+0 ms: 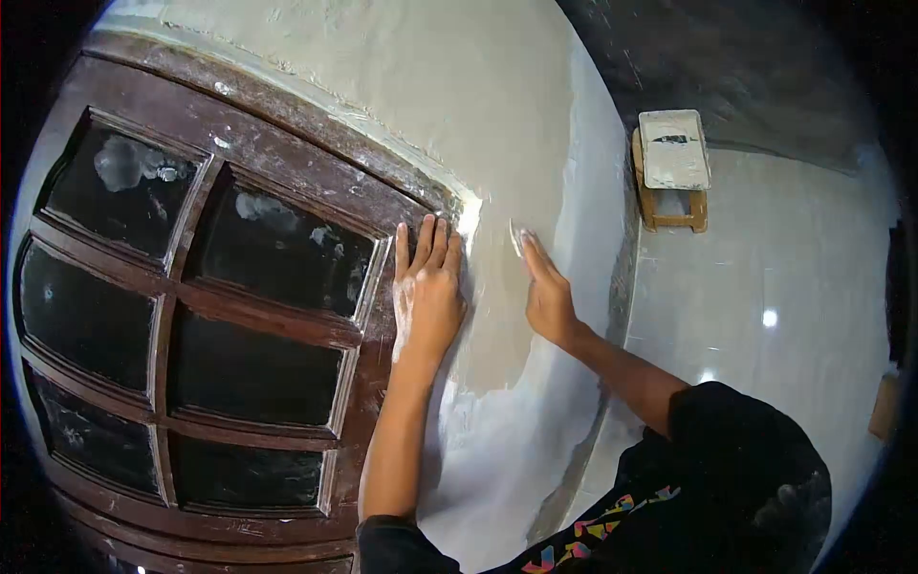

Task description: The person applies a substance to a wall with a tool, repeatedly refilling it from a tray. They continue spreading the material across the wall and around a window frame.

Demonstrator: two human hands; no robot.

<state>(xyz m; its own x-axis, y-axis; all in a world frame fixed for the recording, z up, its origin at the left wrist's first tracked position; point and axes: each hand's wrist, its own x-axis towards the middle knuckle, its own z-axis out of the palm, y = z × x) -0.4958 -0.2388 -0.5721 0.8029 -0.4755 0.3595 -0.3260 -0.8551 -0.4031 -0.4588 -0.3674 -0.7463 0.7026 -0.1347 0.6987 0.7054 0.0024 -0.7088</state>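
Note:
My left hand [432,292] lies flat with fingers stretched out on the edge of the brown wooden door frame [378,421], close to its upper right corner. White smears cover part of its back. To the right, my right hand [549,298] is closed around a putty knife [516,237], its pale blade against the wall [497,316]; the handle is mostly hidden by the fingers. Damp-looking beige filler coats the wall above and around the blade, while the lower wall is whiter.
Dark glass panes [258,368] fill the door at left. A small wooden stool [675,222] stands on the glossy tiled floor [727,306], carrying a white-smeared tray [677,170] with a dark patch on it. A dark wall [727,67] rises behind.

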